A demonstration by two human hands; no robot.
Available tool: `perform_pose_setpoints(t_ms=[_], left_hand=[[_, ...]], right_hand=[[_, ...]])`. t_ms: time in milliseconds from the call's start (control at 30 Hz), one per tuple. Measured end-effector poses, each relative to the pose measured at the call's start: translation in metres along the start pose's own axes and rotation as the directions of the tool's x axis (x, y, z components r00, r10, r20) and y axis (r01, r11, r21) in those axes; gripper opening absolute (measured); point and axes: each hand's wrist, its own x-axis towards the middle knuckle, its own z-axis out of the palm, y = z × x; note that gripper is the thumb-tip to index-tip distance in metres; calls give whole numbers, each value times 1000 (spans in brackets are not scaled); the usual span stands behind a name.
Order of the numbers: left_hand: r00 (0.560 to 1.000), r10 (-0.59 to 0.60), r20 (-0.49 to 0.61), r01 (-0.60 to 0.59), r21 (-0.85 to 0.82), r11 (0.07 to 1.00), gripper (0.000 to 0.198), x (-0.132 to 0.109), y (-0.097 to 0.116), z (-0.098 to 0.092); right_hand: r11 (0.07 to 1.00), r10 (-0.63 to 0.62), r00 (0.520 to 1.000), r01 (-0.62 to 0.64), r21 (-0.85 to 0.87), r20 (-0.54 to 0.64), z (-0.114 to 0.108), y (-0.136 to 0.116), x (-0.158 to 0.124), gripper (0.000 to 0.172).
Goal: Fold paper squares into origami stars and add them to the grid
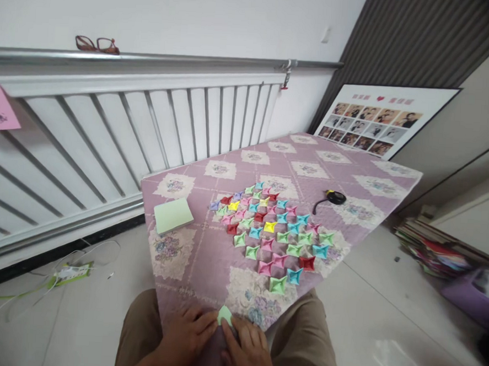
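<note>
At the table's near edge lies a small piece of folded light green paper [225,315], its pointed end facing away from me. My left hand [192,331] presses on its left side, fingers held together. From the right, my right hand [246,346] touches the same paper with its fingers, which cover its lower part. Ahead of my hands, folded paper boats in several colours stand in slanting rows, the nearest a green paper boat [277,285]. A stack of light green square paper [173,215] sits at the table's left side.
A black tape measure [335,197] lies on the floral tablecloth [208,241] to the right. A photo board [370,121] leans behind the table's far end. Along the left runs a white radiator [182,124]. Eyeglasses [98,45] rest on the pipe above it.
</note>
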Motion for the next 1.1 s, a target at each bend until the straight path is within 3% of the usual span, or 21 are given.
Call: perform_pose_setpoints(t_ms=[267, 533, 633, 733, 833, 933, 1100], left_hand=[[996, 29, -80, -21, 99, 995, 22, -2, 1, -4], [998, 47, -45, -39, 163, 986, 27, -10, 0, -6], [991, 12, -133, 7, 137, 991, 23, -7, 5, 0], [948, -88, -305, 132, 125, 983, 29, 3, 14, 8], [923, -87, -374, 157, 162, 974, 31, 11, 27, 17], [948, -51, -315, 119, 198, 973, 29, 11, 36, 27], [963, -113, -245, 164, 196, 967, 29, 4, 41, 35]], right_hand=[[998, -23, 998, 20, -53, -66, 2, 3, 2, 37], [995, -21, 995, 12, -98, -94, 8, 2, -1, 36], [993, -25, 989, 8, -117, -143, 10, 1, 1, 33], [990, -27, 982, 1, -138, -186, 15, 3, 0, 29], [987, -60, 978, 28, -157, -200, 21, 5, -4, 26], [986, -59, 975, 24, -165, -212, 24, 7, -6, 25], [988, -119, 974, 96, -123, -195, 12, 12, -3, 25]])
